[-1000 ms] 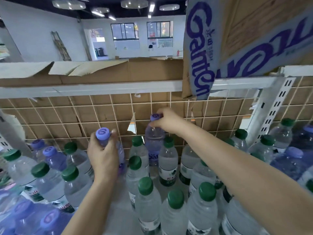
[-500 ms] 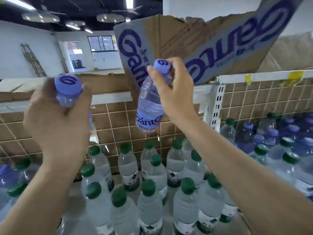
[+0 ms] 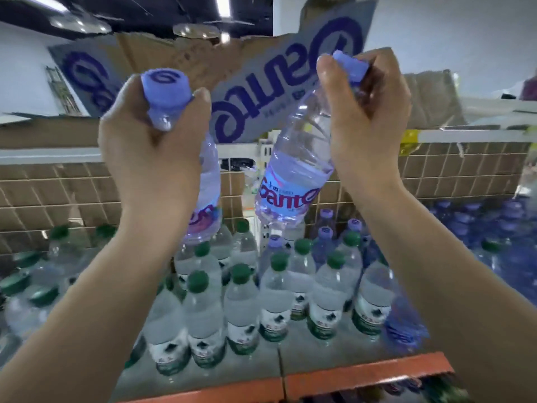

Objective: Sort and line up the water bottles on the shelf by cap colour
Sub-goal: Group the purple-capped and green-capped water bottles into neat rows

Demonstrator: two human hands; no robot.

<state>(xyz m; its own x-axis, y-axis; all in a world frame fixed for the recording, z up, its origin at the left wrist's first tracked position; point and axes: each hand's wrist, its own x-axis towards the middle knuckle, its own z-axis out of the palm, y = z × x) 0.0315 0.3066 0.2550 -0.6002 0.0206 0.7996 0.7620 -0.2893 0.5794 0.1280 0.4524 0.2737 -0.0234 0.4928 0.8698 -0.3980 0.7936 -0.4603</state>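
My left hand (image 3: 151,141) grips the neck of a purple-capped water bottle (image 3: 206,210), held high above the shelf. My right hand (image 3: 366,117) grips the neck of a second purple-capped bottle (image 3: 293,175), which hangs tilted with its label facing me. Below both stand several green-capped bottles (image 3: 241,303) in rows on the shelf (image 3: 366,376). Further right, a group of purple-capped bottles (image 3: 479,225) fills the shelf's right section, and a few purple-capped ones (image 3: 325,237) stand behind the green rows.
A torn cardboard box flap (image 3: 276,91) with purple lettering hangs over the upper shelf rail (image 3: 465,135). A wire grid backed with cardboard (image 3: 58,196) closes the back. The shelf's orange front edge runs along the bottom.
Both hands have lifted their purple-capped bottles off the shelf and carried them up and to the right. The view has swung right, showing more purple-capped bottles.
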